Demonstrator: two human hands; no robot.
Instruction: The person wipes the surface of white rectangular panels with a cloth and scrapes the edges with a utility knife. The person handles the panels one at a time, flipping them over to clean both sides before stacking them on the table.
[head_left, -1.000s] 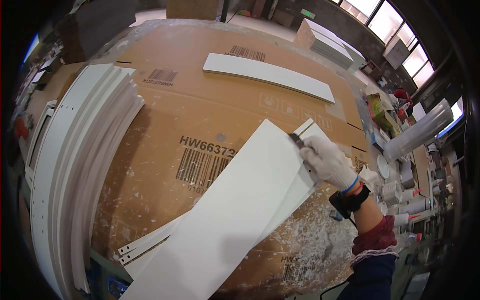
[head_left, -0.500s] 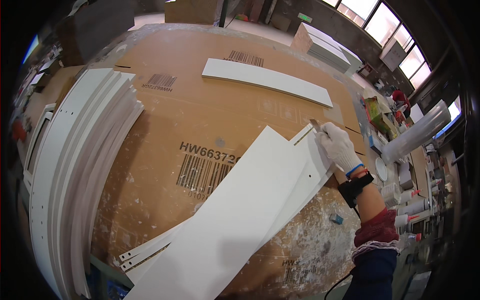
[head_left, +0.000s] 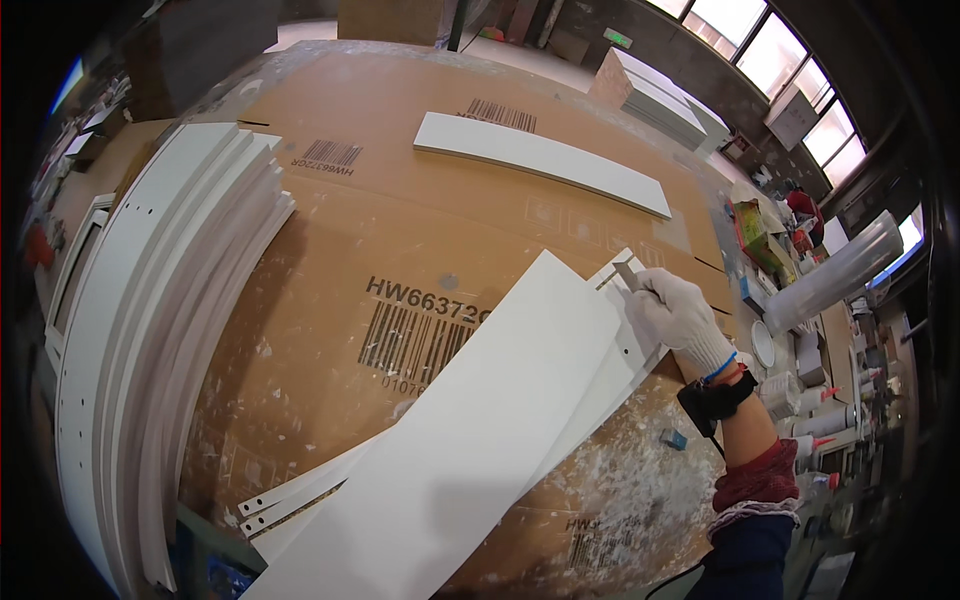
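Observation:
My right hand, in a white knit glove, is closed around a small putty knife; only its flat metal blade shows. The blade sits at the far right end of a white board with a small dark hole. A wider white board lies slantwise on top, running down past the lower edge of the view. At its lower left, the ends of further boards with dark holes stick out. My left hand is out of view.
Cardboard covers the worktable. At left stands a row of white boards. A single white board lies toward the far side, with stacked panels beyond. On the right are a clear plastic roll, bottles and a small blue block.
My right hand has come slightly nearer and tilted, with the putty knife blade showing more along the board's end. The view has shifted a little; the boards lie as before.

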